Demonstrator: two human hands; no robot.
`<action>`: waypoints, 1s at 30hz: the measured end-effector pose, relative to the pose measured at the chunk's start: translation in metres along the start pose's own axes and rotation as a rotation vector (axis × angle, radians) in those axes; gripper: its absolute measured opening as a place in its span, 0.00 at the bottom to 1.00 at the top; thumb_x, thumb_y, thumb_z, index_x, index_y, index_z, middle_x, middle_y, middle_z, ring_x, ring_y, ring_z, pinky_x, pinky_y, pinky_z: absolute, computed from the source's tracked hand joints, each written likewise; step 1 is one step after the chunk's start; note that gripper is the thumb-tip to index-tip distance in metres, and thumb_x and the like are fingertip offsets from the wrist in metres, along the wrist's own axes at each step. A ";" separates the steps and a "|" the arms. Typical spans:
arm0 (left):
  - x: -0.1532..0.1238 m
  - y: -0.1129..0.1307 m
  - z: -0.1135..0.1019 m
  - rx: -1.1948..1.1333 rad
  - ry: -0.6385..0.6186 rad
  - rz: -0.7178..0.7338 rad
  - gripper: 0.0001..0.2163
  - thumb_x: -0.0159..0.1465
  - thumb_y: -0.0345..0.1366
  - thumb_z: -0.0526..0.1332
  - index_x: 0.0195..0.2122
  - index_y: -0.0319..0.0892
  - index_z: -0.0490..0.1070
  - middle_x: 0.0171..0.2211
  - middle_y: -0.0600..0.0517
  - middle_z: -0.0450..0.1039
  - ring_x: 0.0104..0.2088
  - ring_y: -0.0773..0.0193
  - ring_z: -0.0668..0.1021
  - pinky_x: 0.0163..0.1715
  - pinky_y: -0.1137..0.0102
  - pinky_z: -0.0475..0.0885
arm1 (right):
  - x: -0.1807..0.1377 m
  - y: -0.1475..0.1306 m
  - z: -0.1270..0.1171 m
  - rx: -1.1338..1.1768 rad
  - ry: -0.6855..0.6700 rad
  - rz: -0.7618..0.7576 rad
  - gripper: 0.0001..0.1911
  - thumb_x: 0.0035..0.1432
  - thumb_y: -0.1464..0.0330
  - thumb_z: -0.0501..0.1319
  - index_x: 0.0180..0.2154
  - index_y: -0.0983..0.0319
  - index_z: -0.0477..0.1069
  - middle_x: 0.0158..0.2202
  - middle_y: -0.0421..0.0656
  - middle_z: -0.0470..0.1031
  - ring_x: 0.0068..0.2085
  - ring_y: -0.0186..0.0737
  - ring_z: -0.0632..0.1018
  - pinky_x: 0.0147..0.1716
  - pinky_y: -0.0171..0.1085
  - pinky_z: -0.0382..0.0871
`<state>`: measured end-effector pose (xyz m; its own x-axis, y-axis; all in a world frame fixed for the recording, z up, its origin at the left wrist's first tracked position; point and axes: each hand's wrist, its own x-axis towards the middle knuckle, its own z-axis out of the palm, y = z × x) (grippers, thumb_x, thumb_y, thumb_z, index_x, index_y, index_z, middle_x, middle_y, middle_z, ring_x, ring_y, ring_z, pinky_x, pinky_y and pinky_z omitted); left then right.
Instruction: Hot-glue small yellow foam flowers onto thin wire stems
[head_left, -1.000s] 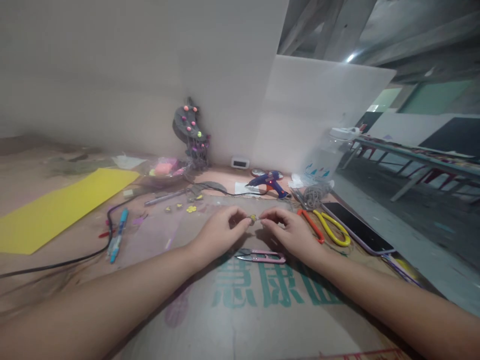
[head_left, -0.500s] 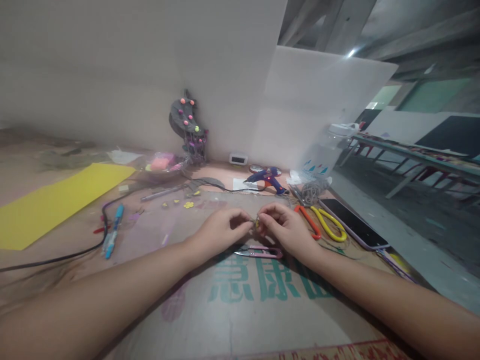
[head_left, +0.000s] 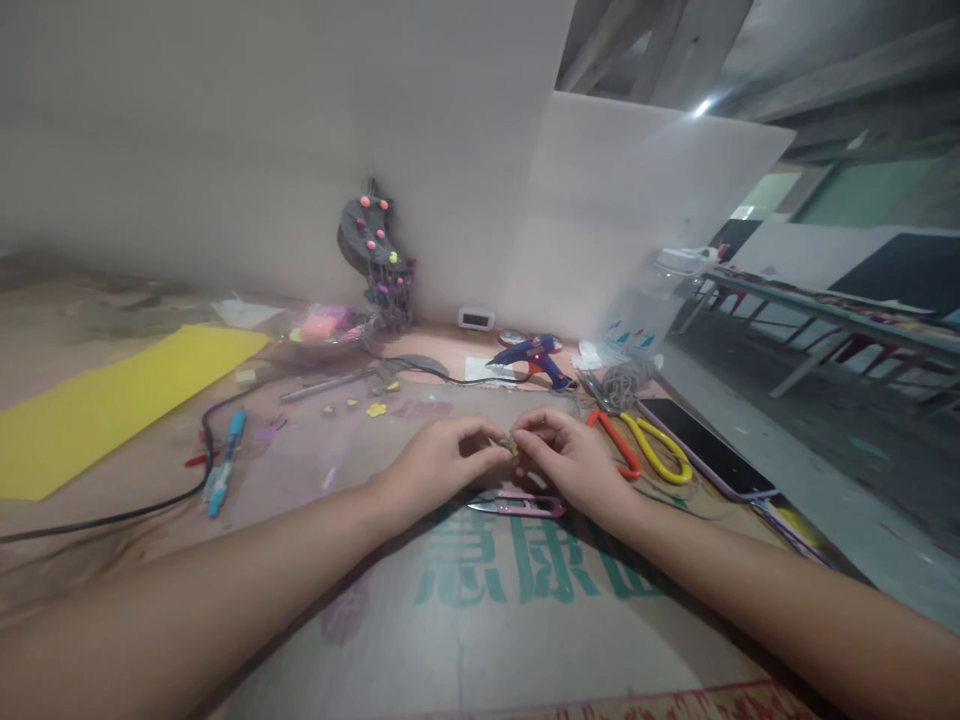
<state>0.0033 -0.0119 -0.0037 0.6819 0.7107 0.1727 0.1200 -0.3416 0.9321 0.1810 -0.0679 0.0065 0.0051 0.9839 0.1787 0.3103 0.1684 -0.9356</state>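
Note:
My left hand (head_left: 439, 462) and my right hand (head_left: 568, 458) meet fingertip to fingertip above the cardboard sheet (head_left: 480, 610). Both pinch one tiny yellow piece (head_left: 513, 445) between thumb and forefinger. Pink thread snips (head_left: 517, 505) lie on the cardboard just below the hands. Several small yellow bits (head_left: 375, 409) lie on the table beyond my left hand.
To the right lie orange-and-yellow handled scissors (head_left: 645, 448) and a phone (head_left: 705, 447). A blue glue gun (head_left: 534, 356) rests at the back with its black cord (head_left: 112, 515) trailing left. A yellow sheet (head_left: 97, 405), blue pens (head_left: 223, 472) and a grey beaded ornament (head_left: 375, 250) stand left and back.
The hands have closed in together and sunk slightly toward the cardboard, still pinching the yellow piece. The view has shifted a little.

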 end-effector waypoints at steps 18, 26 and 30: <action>0.000 0.003 0.000 0.218 0.066 0.063 0.11 0.62 0.42 0.58 0.36 0.41 0.75 0.33 0.52 0.79 0.33 0.63 0.78 0.32 0.72 0.69 | 0.000 0.003 0.001 -0.036 -0.005 -0.027 0.09 0.59 0.61 0.60 0.34 0.61 0.67 0.25 0.38 0.74 0.25 0.34 0.77 0.24 0.32 0.68; 0.000 0.003 0.000 0.323 0.070 0.086 0.10 0.61 0.42 0.59 0.34 0.42 0.74 0.30 0.54 0.77 0.31 0.64 0.76 0.29 0.72 0.66 | -0.001 0.003 0.002 -0.050 -0.024 -0.040 0.09 0.59 0.62 0.60 0.35 0.61 0.67 0.26 0.38 0.73 0.26 0.33 0.76 0.25 0.32 0.68; 0.000 0.002 0.000 0.350 0.074 0.112 0.10 0.62 0.42 0.57 0.34 0.43 0.74 0.30 0.54 0.77 0.31 0.64 0.75 0.30 0.72 0.65 | -0.001 0.003 0.001 -0.069 -0.023 -0.041 0.09 0.59 0.62 0.60 0.35 0.61 0.67 0.26 0.38 0.73 0.26 0.34 0.76 0.26 0.32 0.68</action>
<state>0.0038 -0.0124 -0.0016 0.6527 0.6950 0.3017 0.2958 -0.6003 0.7430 0.1805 -0.0682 0.0036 -0.0303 0.9775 0.2089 0.3744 0.2049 -0.9043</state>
